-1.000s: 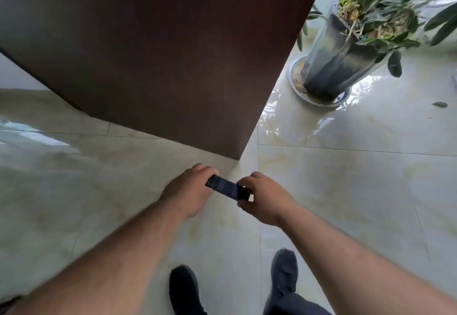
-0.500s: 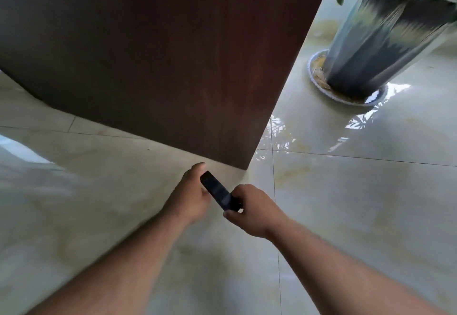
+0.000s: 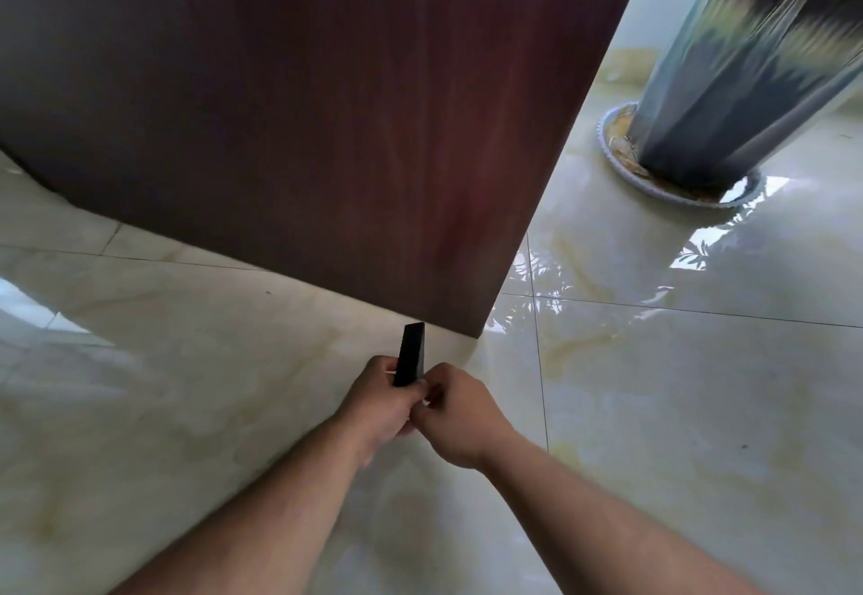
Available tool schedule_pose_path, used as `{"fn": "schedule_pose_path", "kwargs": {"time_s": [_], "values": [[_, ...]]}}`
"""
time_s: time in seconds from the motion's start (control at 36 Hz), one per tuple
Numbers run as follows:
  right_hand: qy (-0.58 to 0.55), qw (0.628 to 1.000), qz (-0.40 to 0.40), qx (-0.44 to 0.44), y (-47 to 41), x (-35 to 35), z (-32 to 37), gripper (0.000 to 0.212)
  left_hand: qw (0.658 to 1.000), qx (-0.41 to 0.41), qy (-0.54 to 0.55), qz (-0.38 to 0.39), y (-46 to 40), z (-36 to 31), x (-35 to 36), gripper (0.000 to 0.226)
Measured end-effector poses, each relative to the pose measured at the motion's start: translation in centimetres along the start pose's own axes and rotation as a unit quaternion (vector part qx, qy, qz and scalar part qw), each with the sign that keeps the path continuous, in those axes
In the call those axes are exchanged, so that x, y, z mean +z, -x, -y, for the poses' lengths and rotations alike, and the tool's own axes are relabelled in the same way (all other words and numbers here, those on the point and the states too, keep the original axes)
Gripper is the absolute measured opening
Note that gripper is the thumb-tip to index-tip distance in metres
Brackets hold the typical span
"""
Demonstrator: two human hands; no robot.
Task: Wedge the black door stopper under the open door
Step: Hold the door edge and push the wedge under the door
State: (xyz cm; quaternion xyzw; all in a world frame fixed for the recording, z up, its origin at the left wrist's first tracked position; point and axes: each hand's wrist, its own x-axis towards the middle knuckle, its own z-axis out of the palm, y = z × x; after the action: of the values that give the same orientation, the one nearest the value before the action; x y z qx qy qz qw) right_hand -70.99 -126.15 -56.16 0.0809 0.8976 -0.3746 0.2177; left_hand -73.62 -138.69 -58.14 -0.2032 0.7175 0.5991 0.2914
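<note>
Stopper (image 3: 411, 351) is now turned end-on toward the door (image 3: 327, 127), gripped by left hand (image 3: 383, 400); right hand (image 3: 455, 412) is closed at its base.

Glossy marble-tile floor (image 3: 654, 407) carries a saucer (image 3: 621, 164) under a tall planter (image 3: 747, 80).

Glossy cream tile floor (image 3: 654, 407); grey planter (image 3: 728, 94) on saucer (image 3: 621, 164).

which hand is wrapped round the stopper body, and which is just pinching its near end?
The left hand wraps the black door stopper, fingers closed around its lower part. The right hand only meets its near end with the fingertips.
</note>
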Motion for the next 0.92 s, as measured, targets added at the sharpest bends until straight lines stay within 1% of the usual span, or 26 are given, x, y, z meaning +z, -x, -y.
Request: {"fn": "schedule_pose_path", "kwargs": {"time_s": [0.03,0.08,0.14,0.17,0.19,0.25,0.31,0.33,0.39,0.44,0.53,0.56,0.61,0.67,0.78,0.92], "values": [[-0.007,1.0,0.005,-0.003,-0.1,0.0,-0.1,0.023,1.0,0.001,0.003,0.004,-0.2,0.0,0.0,0.035],[-0.013,1.0,0.014,-0.008,-0.1,-0.1,-0.3,0.029,1.0,0.009,-0.022,-0.011,-0.6,0.1,-0.2,0.038],[-0.005,1.0,0.016,-0.009,-0.1,-0.3,-0.6,0.039,0.993,0.034,-0.106,-0.049,-1.2,0.5,-0.7,0.036],[0.001,1.0,0.003,-0.005,-0.4,-0.6,-0.9,0.041,0.985,0.046,-0.156,-0.064,-1.3,0.5,-0.9,0.036],[0.006,1.0,-0.022,0.001,-0.8,-1.1,-1.2,0.041,0.975,0.057,-0.203,-0.076,-1.4,0.7,-1.2,0.036],[-0.013,0.994,-0.104,0.01,-1.7,-2.4,-1.7,0.031,0.956,0.081,-0.265,-0.092,-1.8,0.9,-1.8,0.034],[-0.06,0.98,-0.192,0.002,-2.8,-4.1,-1.9,0.015,0.947,0.09,-0.289,-0.107,-2.6,1.4,-2.4,0.034],[-0.084,0.968,-0.236,-0.014,-3.3,-5.2,-1.8,0.012,0.943,0.094,-0.298,-0.114,-3.0,1.5,-2.8,0.036],[-0.133,0.938,-0.317,-0.054,-3.3,-7.4,-1.8,0.025,0.933,0.1,-0.328,-0.114,-3.1,1.8,-3.1,0.04],[-0.159,0.915,-0.356,-0.101,-3.2,-9.3,-1.5,0.043,0.925,0.103,-0.346,-0.117,-3.4,2.1,-3.6,0.042],[-0.165,0.912,-0.346,-0.146,-3.5,-11.4,-0.6,0.07,0.916,0.097,-0.365,-0.135,-4.3,2.5,-4.2,0.042],[-0.173,0.913,-0.335,-0.158,-3.6,-11.9,-0.2,0.076,0.912,0.092,-0.374,-0.141,-4.7,2.6,-4.3,0.042],[-0.189,0.912,-0.316,-0.179,-3.9,-12.7,0.3,0.079,0.9,0.09,-0.398,-0.154,-5.3,2.5,-4.5,0.04],[-0.194,0.91,-0.308,-0.197,-4.1,-13.0,0.7,0.073,0.889,0.099,-0.415,-0.168,-6.1,2.4,-4.6,0.037],[-0.208,0.903,-0.302,-0.222,-4.8,-13.0,0.7,0.054,0.876,0.091,-0.436,-0.183,-7.4,2.3,-5.0,0.035],[-0.226,0.896,-0.309,-0.224,-5.3,-13.1,0.6,0.046,0.874,0.094,-0.439,-0.183,-8.8,2.8,-5.7,0.036]]}}
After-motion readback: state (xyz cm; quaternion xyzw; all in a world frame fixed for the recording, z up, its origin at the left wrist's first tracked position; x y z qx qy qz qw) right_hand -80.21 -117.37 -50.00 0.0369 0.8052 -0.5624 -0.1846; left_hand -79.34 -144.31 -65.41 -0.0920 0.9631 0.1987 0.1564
